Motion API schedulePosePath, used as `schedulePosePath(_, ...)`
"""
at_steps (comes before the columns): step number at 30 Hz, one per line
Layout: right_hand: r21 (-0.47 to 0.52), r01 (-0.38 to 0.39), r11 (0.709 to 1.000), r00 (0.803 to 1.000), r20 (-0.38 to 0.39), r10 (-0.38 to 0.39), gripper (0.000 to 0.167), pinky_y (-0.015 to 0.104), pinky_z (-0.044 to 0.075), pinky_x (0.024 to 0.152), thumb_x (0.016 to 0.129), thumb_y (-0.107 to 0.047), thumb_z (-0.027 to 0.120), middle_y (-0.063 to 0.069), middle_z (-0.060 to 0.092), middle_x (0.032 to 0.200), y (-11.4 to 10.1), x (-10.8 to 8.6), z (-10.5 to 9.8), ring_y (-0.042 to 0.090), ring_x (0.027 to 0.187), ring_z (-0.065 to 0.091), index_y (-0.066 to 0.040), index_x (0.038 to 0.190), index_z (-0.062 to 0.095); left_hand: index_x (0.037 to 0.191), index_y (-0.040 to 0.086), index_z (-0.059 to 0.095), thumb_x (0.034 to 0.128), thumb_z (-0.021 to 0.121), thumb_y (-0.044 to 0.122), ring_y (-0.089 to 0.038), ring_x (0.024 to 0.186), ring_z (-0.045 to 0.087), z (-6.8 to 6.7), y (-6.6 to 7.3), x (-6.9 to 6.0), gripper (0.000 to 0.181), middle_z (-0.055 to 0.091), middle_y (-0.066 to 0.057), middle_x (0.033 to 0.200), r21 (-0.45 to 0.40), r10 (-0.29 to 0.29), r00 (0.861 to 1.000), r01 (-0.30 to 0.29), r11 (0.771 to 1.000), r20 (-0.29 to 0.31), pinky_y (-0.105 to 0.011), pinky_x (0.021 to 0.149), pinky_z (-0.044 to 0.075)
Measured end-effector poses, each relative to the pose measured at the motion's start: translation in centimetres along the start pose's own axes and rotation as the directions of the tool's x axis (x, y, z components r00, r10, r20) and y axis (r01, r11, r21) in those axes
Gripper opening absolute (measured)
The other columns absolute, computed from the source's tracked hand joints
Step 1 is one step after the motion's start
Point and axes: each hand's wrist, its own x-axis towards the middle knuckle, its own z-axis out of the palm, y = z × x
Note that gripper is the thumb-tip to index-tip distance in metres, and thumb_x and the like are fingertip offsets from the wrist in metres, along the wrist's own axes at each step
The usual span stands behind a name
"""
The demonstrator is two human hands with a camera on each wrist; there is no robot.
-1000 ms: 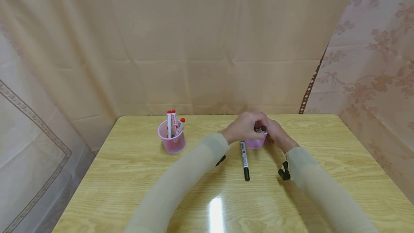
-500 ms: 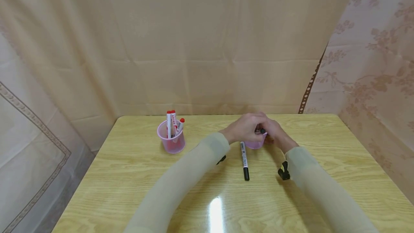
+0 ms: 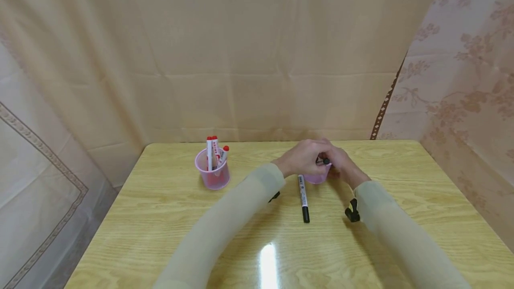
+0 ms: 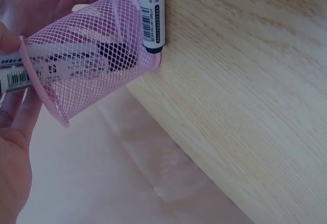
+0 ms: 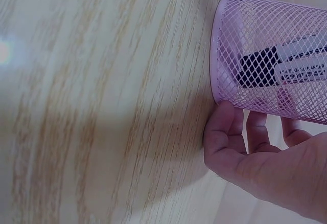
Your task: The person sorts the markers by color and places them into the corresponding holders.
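Observation:
On the right of the table stands a pink mesh pen cup (image 3: 315, 177), with markers (image 4: 66, 63) inside, their black caps down. My left hand (image 3: 303, 157) reaches over the rim and grips the marker ends at the mouth; its fingertips are partly hidden. My right hand (image 5: 260, 157) holds the cup's side with curled fingers, low near the base. A black marker end (image 3: 326, 161) shows between the two hands in the head view. Close in front of the cup lies a white marker with a black cap (image 3: 304, 200).
A second pink cup (image 3: 214, 179) stands to the left, holding several red-capped markers (image 3: 215, 150). Both rest on a wood-grain table (image 3: 168, 217). Beige cloth (image 3: 225, 66) hangs behind the table's back edge.
Both hands stay at the pink cup and barely move. The black marker end between them sits slightly lower than a second ago. The loose marker and the left cup have not moved.

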Motion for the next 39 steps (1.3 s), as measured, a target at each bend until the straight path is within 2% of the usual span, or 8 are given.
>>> schedulePosePath(8,-0.026,0.013,1.0,1.0,0.008,-0.013,0.08,0.034,0.051,0.077,0.097,-0.071,0.04,0.016,0.05,0.131,-0.1,-0.1,0.0,0.019,0.1,0.052,0.0,0.132,0.054,0.109,0.008,0.07,0.0862,0.075,0.012,-0.009,0.089,0.061,-0.6,0.1,-0.4,0.024,0.069,-0.001,0.105,0.021,0.011,1.0,-0.01,1.0,-0.008,-0.012,0.079,0.046)
schedulePosePath(14,-0.03,0.003,1.0,1.0,0.014,-0.002,0.074,0.034,0.051,0.078,0.1,-0.059,0.039,0.02,0.043,0.149,0.1,0.2,0.2,0.025,0.116,0.05,0.001,0.142,0.048,0.114,0.009,0.069,0.0852,0.075,0.015,-0.012,0.1,0.064,-1.5,0.2,-0.5,0.03,0.07,-0.001,0.114,0.041,0.026,0.999,-0.025,0.999,-0.02,-0.015,0.089,0.046)
schedulePosePath(18,-0.036,0.01,0.999,1.0,0.024,-0.009,0.072,0.034,0.049,0.077,0.102,-0.059,0.037,0.018,0.044,0.147,0.1,0.4,0.1,0.027,0.121,0.049,-0.001,0.142,0.049,0.108,0.006,0.069,0.0842,0.075,0.014,-0.012,0.091,0.062,-2.4,0.5,-0.6,0.025,0.07,-0.003,0.107,0.038,0.05,0.997,-0.048,0.998,-0.054,-0.015,0.083,0.046)
schedulePosePath(22,-0.047,0.006,0.999,1.0,0.007,-0.005,0.067,0.035,0.05,0.075,0.103,-0.054,0.036,0.014,0.053,0.129,0.2,0.6,0.1,0.021,0.103,0.055,0.002,0.136,0.051,0.108,0.004,0.068,0.0851,0.075,0.013,-0.014,0.091,0.063,-2.9,0.7,-0.9,0.026,0.07,-0.007,0.106,-0.024,0.06,0.993,-0.062,0.998,-0.101,-0.018,0.084,0.049)
schedulePosePath(25,-0.066,-0.011,0.998,1.0,-0.006,0.011,0.071,0.036,0.052,0.074,0.104,-0.057,0.031,0.014,0.056,0.119,0.1,0.6,0.1,0.017,0.092,0.055,0.004,0.135,0.05,0.112,0.004,0.067,0.0853,0.075,0.012,-0.012,0.094,0.063,-3.1,0.8,-1.2,0.029,0.07,-0.006,0.107,-0.08,0.039,0.99,-0.05,0.996,-0.138,-0.021,0.085,0.052)
schedulePosePath(28,-0.086,-0.014,0.996,1.0,0.006,0.015,0.088,0.036,0.051,0.076,0.1,-0.071,0.027,0.019,0.055,0.129,0.1,0.6,0.0,0.019,0.097,0.056,0.004,0.14,0.048,0.115,0.005,0.067,0.0859,0.072,0.009,-0.011,0.092,0.061,-3.2,0.8,-1.8,0.03,0.069,-0.003,0.104,-0.111,0.016,0.985,-0.036,0.993,-0.17,-0.022,0.082,0.052)
schedulePosePath(31,-0.102,-0.017,0.995,1.0,0.012,0.018,0.094,0.035,0.05,0.078,0.098,-0.075,0.029,0.024,0.049,0.141,-0.1,0.5,0.1,0.024,0.108,0.054,0.005,0.144,0.046,0.118,0.006,0.067,0.0878,0.069,0.008,-0.012,0.09,0.06,-3.3,0.7,-2.4,0.03,0.067,0.0,0.101,-0.122,-0.014,0.982,-0.009,0.993,-0.186,-0.023,0.08,0.052)
schedulePosePath(39,-0.135,-0.029,0.99,0.999,0.034,0.034,0.089,0.038,0.048,0.087,0.101,-0.07,0.023,0.029,0.039,0.151,-0.2,0.6,0.1,0.036,0.126,0.046,0.005,0.145,0.043,0.106,0.009,0.07,0.0927,0.07,0.016,-0.012,0.086,0.063,-3.6,0.0,-3.3,0.015,0.071,0.0,0.098,-0.027,-0.097,0.964,0.093,0.995,-0.248,-0.02,0.075,0.05)
